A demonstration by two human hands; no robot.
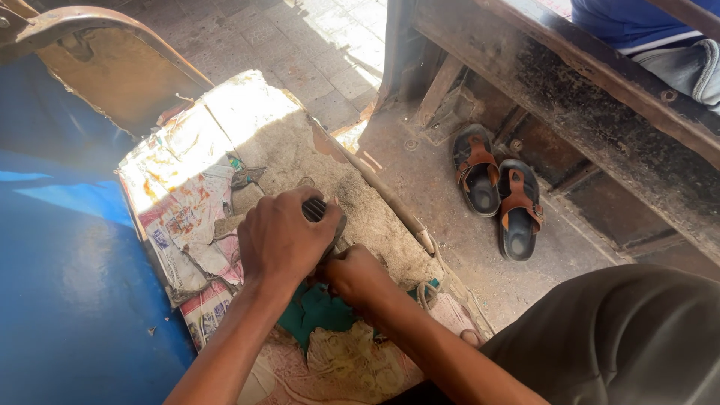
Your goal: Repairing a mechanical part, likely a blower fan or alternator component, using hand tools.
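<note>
A worn work block standing on a dusty paved floor.
Torn, faded printed paper covers the block's left side, and a green scrap lies near its front edge. On the floor to its right, a pair of brown sandals lies side by side.

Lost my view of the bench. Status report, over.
Left hand gripping a dark ribbed tool. Right hand pressed beside it on the worn board. Green scrap beneath; nothing blocking.

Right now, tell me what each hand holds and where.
The left hand grips a dark ribbed handle of a tool, its fist around it. The right hand is closed; what it holds is hidden.
</note>
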